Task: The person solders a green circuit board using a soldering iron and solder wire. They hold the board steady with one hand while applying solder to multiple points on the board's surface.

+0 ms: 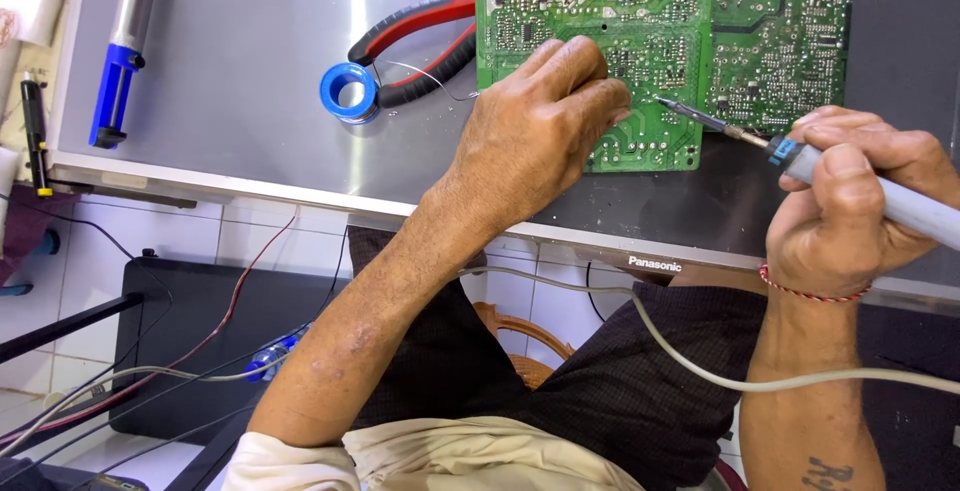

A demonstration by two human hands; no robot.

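A green circuit board [600,11] lies solder side up on a metal panel [240,61]. My left hand [535,126] rests on the board's lower edge with fingers curled, seemingly pinching the end of a thin solder wire [425,76] that runs to a blue spool [349,92]. My right hand [850,206] grips a grey soldering iron [900,201]. Its dark tip [665,104] touches the board just right of my left fingers.
Red-and-black pliers [420,41] lie beside the spool. A blue-and-silver desoldering pump [125,41] lies at the panel's left. The iron's grey cord [700,366] crosses my lap. A black box [200,321] and cables sit on the tiled floor below.
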